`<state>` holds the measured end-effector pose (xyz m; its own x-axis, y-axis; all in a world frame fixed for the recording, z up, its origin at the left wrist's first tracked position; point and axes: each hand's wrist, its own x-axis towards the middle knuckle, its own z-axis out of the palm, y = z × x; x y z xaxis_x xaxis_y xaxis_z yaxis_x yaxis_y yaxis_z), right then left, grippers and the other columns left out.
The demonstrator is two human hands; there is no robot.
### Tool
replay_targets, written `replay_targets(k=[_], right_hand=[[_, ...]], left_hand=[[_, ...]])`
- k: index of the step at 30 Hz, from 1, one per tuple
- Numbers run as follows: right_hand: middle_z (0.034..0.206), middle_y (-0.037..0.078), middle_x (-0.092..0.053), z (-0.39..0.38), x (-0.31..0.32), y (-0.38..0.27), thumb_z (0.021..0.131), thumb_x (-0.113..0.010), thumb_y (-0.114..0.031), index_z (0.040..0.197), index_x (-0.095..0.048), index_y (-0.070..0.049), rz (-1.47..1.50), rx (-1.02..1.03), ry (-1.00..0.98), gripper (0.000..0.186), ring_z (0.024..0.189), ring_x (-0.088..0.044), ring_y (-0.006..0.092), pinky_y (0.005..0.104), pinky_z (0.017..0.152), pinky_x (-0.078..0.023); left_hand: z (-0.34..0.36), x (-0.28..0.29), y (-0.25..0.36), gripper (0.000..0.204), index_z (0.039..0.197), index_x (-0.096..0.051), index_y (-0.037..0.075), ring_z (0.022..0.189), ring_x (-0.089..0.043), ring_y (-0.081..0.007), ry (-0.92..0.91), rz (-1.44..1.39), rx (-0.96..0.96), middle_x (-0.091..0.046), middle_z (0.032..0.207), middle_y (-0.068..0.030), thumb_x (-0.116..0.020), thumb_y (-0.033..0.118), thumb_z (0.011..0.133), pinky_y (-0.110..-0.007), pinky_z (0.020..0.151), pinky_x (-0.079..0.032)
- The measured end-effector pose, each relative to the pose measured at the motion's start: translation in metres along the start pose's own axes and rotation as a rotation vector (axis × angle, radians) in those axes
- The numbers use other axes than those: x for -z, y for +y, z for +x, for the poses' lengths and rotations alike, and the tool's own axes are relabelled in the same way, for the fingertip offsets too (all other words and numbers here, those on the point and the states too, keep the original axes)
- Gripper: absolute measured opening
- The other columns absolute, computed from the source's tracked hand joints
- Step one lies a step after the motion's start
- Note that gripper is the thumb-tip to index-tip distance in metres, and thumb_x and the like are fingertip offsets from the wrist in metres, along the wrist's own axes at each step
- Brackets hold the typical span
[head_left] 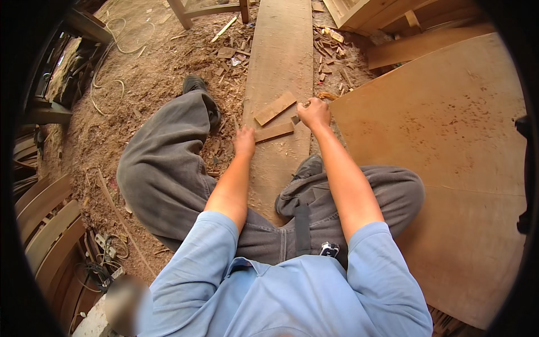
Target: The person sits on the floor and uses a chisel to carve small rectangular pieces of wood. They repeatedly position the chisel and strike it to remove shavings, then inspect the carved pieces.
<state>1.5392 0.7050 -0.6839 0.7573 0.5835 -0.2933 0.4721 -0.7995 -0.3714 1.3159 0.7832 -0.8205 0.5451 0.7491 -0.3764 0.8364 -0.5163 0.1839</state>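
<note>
A long wooden board lies on the ground, running away from me between my legs. Across it rests a short flat wood piece, tilted up to the right. Just nearer lies a second short wood piece, whose left end is in the fingers of my left hand. My right hand is closed in a fist over the board's right edge, close to the right ends of both pieces. A small dark bit shows beside its fingers; what the fist holds is mostly hidden.
A large plywood sheet lies to the right. Sawdust and wood scraps cover the ground around the board. Curved wooden slats and tangled cables are at the left. Wooden frames stand at the far end.
</note>
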Motion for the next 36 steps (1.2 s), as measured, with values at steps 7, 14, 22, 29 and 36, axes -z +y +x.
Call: replay_targets(k=[7,14,22,29,36], right_hand=[[0.116,0.024,-0.07,0.006,0.012,-0.007,0.081,-0.065,-0.036,0.116,-0.071,-0.001,0.035,-0.07,-0.026,0.05,0.11,-0.068,0.0361,0.0438,0.094,-0.055],[0.127,0.022,-0.066,0.022,0.03,-0.014,0.079,-0.074,-0.048,0.121,-0.069,-0.001,-0.006,-0.122,-0.142,0.062,0.118,-0.065,0.0346,0.0434,0.098,-0.053],[0.128,0.021,-0.066,0.017,0.021,-0.015,0.074,-0.076,-0.05,0.133,-0.063,-0.007,-0.144,0.134,-0.18,0.075,0.121,-0.063,0.0339,0.0424,0.101,-0.051],[0.121,0.023,-0.068,-0.002,0.015,-0.021,0.077,-0.072,-0.037,0.125,-0.067,-0.007,-0.114,0.157,-0.09,0.057,0.113,-0.068,0.035,0.0433,0.097,-0.055],[0.111,0.024,-0.071,-0.003,0.009,-0.021,0.076,-0.069,-0.032,0.116,-0.07,-0.004,-0.032,0.175,-0.003,0.05,0.107,-0.07,0.0363,0.0443,0.094,-0.056]], left_hand=[[0.007,0.001,0.0,0.026,0.118,-0.06,0.015,0.126,-0.052,-0.0313,-0.051,0.023,0.014,-0.055,0.13,-0.0116,-0.058,0.008,0.093,-0.054,0.096,-0.047],[0.011,0.002,0.001,0.02,0.106,-0.072,0.014,0.121,-0.055,-0.0324,-0.064,-0.028,-0.056,-0.061,0.118,-0.0111,-0.059,0.007,0.091,-0.051,0.099,-0.048],[0.016,-0.004,0.002,0.023,0.104,-0.075,0.01,0.116,-0.062,-0.0348,-0.122,-0.058,-0.011,-0.065,0.123,-0.015,-0.057,0.006,0.09,-0.053,0.095,-0.051],[0.012,-0.007,0.004,0.02,0.096,-0.078,0.006,0.104,-0.067,-0.0364,0.052,-0.081,0.007,-0.072,0.106,-0.0189,-0.06,0.006,0.087,-0.046,0.088,-0.054],[0.008,-0.003,-0.001,0.02,0.09,-0.076,0.004,0.104,-0.067,-0.0343,-0.036,-0.076,0.017,-0.073,0.104,-0.0159,-0.057,0.005,0.088,-0.046,0.084,-0.057]])
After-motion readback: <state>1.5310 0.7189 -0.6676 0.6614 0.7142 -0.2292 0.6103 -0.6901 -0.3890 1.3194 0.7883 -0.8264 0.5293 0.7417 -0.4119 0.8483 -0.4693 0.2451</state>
